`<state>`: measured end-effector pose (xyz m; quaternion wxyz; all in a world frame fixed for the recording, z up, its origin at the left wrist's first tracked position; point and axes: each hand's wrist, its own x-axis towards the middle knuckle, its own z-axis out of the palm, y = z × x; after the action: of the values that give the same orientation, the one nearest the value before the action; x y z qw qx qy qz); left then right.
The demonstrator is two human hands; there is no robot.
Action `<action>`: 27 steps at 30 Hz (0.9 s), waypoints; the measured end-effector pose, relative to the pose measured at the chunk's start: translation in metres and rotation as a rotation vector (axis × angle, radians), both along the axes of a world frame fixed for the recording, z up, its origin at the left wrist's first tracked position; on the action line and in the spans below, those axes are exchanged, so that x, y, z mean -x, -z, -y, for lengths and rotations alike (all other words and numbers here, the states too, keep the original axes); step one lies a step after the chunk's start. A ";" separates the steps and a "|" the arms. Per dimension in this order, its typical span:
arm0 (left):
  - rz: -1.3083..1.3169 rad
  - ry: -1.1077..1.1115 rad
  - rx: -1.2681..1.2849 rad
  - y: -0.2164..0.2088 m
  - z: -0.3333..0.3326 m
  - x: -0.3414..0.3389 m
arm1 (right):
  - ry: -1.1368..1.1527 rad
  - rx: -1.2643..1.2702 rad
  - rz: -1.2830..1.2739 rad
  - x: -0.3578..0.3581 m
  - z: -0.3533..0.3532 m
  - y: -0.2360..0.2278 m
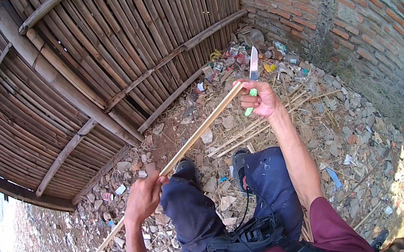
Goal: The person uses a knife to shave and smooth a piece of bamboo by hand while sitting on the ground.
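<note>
Your left hand (143,198) is closed around a long bamboo strip (184,148) that slants across your knees. Your right hand (260,98) grips a green-handled knife (253,80), blade up, and touches the strip's far end above the rubble-strewn ground (345,138).

A stick (184,148) runs from the lower left of the frame up to the centre right, with the left hand (143,197) around it at lower centre-left and the right hand (260,98) at its upper end, a knife (253,78) standing up out of that hand. Below the stick, at bottom centre, lie the knees (235,190), with rubble (345,138) to their right and left. A fence (94,64) fills the upper left, meeting a wall (342,4) at upper right.
</note>
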<state>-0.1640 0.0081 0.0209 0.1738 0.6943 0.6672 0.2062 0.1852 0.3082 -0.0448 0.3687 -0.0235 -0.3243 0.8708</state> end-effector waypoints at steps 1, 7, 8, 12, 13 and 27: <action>0.012 0.025 -0.003 -0.002 -0.005 0.004 | 0.061 0.004 0.055 -0.002 0.006 -0.009; 0.068 0.145 0.122 -0.028 -0.035 -0.005 | 0.440 -0.184 0.242 -0.033 0.041 -0.049; 0.069 0.135 0.122 -0.028 -0.037 -0.004 | 0.544 -0.247 0.311 -0.036 0.051 -0.057; 0.043 0.149 0.087 -0.032 -0.046 -0.010 | 0.562 -0.380 0.501 -0.072 0.080 -0.082; 0.019 0.138 0.046 -0.039 -0.050 -0.016 | 0.616 -0.391 0.595 -0.079 0.097 -0.097; -0.170 0.356 -0.272 -0.050 -0.108 -0.033 | 0.631 -0.435 0.768 -0.147 0.190 -0.056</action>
<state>-0.1314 0.1156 0.0712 0.0554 0.8329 0.5126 0.2010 0.3327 0.1186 0.0114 0.4636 -0.3596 -0.5857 0.5592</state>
